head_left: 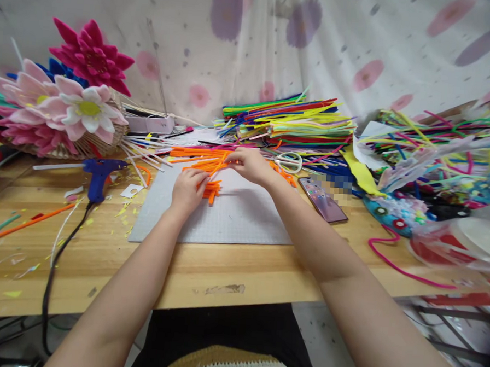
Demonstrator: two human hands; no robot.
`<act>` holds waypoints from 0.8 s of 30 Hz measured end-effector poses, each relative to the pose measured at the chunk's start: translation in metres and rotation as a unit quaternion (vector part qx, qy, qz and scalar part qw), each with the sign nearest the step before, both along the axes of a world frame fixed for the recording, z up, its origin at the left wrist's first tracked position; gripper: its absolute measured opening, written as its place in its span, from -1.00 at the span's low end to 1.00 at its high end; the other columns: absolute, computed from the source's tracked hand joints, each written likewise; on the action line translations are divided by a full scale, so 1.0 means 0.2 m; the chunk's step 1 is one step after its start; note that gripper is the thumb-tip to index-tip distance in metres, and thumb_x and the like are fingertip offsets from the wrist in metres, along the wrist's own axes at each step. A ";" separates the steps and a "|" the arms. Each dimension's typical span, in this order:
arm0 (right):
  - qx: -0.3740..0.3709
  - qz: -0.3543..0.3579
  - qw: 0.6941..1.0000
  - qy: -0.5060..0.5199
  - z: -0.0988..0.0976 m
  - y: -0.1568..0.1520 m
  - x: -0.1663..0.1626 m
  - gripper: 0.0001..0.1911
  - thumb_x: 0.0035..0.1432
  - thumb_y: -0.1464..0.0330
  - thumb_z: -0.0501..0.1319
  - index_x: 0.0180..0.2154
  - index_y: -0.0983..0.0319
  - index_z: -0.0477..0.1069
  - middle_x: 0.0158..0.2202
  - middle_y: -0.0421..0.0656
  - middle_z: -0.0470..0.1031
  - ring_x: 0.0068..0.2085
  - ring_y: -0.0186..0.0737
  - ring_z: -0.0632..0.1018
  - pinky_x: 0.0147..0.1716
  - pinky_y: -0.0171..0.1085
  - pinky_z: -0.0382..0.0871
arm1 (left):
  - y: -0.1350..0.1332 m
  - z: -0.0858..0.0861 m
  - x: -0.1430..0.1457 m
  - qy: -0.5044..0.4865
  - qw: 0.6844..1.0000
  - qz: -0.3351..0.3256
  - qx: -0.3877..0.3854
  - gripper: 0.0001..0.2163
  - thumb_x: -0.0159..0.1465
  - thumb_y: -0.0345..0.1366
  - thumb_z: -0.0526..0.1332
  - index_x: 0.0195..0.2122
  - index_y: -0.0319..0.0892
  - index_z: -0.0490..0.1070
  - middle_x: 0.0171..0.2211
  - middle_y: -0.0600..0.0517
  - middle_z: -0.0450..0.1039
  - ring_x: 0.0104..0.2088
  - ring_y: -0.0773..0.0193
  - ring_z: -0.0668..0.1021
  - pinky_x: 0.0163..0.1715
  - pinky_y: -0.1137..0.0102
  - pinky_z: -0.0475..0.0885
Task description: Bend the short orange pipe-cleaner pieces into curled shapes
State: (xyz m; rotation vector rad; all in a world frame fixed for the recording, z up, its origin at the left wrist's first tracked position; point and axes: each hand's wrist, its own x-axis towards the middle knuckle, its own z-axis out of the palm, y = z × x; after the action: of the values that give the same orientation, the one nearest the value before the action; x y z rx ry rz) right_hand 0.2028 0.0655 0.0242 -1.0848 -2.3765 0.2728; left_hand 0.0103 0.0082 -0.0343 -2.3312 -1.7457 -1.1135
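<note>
Ideally, we press lightly with our left hand (189,190), gripping the orange bundle (213,189) over the mat (243,224), while our right hand (248,164) pinches an orange stem (218,164).

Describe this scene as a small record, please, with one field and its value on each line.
Left hand: at the orange stems; its exact grip is partly hidden
Right hand: fingertips at the orange stems, beside the left hand
Work surface: grey mat on a wooden table
Left of mat: blue glue gun with a black cord
Right of mat: phone, lying flat, screen up
Behind mat: pile of multicoloured stems
Back left: magenta flower above paler ones
Background: spotted curtain
</note>
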 end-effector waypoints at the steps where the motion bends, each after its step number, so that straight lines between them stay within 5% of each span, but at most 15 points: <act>1: -0.017 -0.006 0.999 0.040 -0.03 0.00 0.01 -0.81 0.02 0.46 0.16 -0.32 0.28 0.52 -0.34 -0.11 0.49 -0.30 -0.30 0.44 -0.27 -0.32 0.23 | 0.00 -0.01 0.00 0.011 1.000 0.011 -0.015 -0.73 0.24 -0.25 0.03 -0.19 -0.19 0.49 -0.23 -0.07 0.49 -0.17 0.18 0.46 -0.11 0.30 0.29; 8: -0.186 -0.045 0.927 0.323 -0.20 0.00 0.04 -0.85 -0.05 0.32 0.21 -0.43 0.28 0.46 -0.48 -0.20 0.44 -0.48 -0.40 0.36 -0.46 -0.35 0.22 | -0.01 0.02 -0.02 -0.026 0.994 0.098 -0.037 -0.75 0.22 -0.21 0.07 -0.24 -0.17 0.50 -0.24 -0.07 0.51 -0.23 0.18 0.49 -0.24 0.35 0.32; 14: -0.287 -0.020 0.867 0.406 -0.24 -0.05 0.00 -0.81 -0.12 0.26 0.24 -0.48 0.27 0.40 -0.59 -0.29 0.31 -0.60 -0.47 0.28 -0.58 -0.38 0.14 | 0.00 0.01 0.00 -0.147 0.986 0.067 -0.045 -0.80 0.15 -0.28 0.14 -0.29 -0.23 0.50 -0.30 -0.07 0.50 -0.32 0.25 0.50 -0.26 0.38 0.35; 19: -0.329 0.047 0.872 0.358 -0.25 -0.10 -0.06 -0.81 -0.16 0.29 0.25 -0.47 0.29 0.40 -0.55 -0.26 0.36 -0.56 -0.46 0.31 -0.56 -0.39 0.18 | 0.01 -0.03 0.07 -0.417 0.898 0.008 -0.144 -0.77 0.02 -0.23 0.24 -0.35 -0.26 0.48 -0.42 -0.01 0.50 -0.42 0.30 0.51 -0.35 0.40 0.40; 24: -0.298 0.048 0.874 0.381 -0.27 -0.10 -0.10 -0.80 -0.16 0.28 0.26 -0.48 0.27 0.35 -0.50 -0.25 0.37 -0.52 -0.46 0.33 -0.54 -0.40 0.20 | -0.02 0.00 0.13 -0.539 0.802 -0.043 -0.254 -0.74 -0.13 -0.27 0.31 -0.38 -0.27 0.50 -0.48 0.02 0.50 -0.50 0.35 0.50 -0.43 0.44 0.41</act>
State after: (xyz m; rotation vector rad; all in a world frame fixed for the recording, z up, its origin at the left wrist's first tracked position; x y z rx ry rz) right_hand 0.1826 0.0448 -0.0301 -0.8588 -1.6367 1.2780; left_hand 0.0365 0.0036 -0.0348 -2.0928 -2.4790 -2.6415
